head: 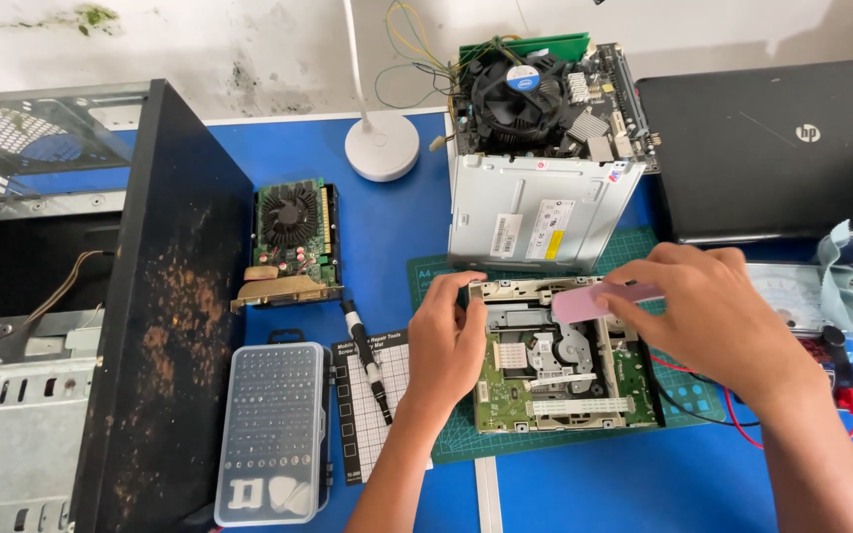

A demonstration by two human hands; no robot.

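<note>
The opened optical drive with its green circuit board [555, 360] lay on the green cutting mat [446, 439]. Your left hand [446, 341] gripped its left edge; your right hand [708, 311] pinched a pink rectangular eraser [584, 301] over it.

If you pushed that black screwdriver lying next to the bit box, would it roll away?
Probably a little. The black screwdriver looks slim and round, so a sideways push could set it rolling across the gridded mat it lies on. It looks stiff and likely light for its length. The bit case beside it would probably stop it on that side.
</note>
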